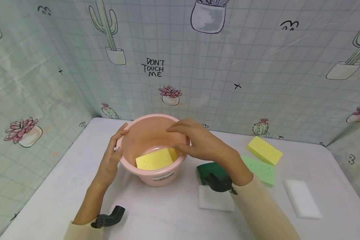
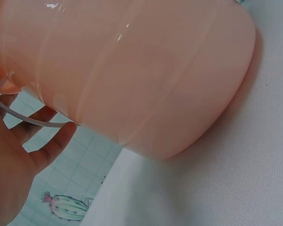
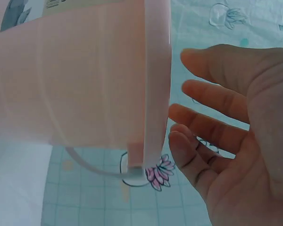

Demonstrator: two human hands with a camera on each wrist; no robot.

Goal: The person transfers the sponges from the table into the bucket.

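A pink plastic bucket (image 1: 160,176) with a thin wire-like handle (image 2: 35,121) stands on the white table. Inside it lie a yellow sponge (image 1: 154,160) and a second yellow piece (image 1: 173,154), partly hidden. My left hand (image 1: 110,159) holds the bucket's left rim, its fingers along the outside and the thumb near the handle. Over the right rim reaches my right hand (image 1: 199,140), fingers spread and loosely bent above the bucket's opening. In the right wrist view that hand (image 3: 236,127) holds nothing; its fingertips are beside the rim (image 3: 157,84).
To the right lie a yellow sponge (image 1: 264,150), a light green sponge (image 1: 259,170) and a white block (image 1: 302,199). A dark green scouring pad (image 1: 211,169) touches another white block (image 1: 214,199), both partly behind the right forearm. A patterned curtain (image 1: 198,83) stands behind the table.
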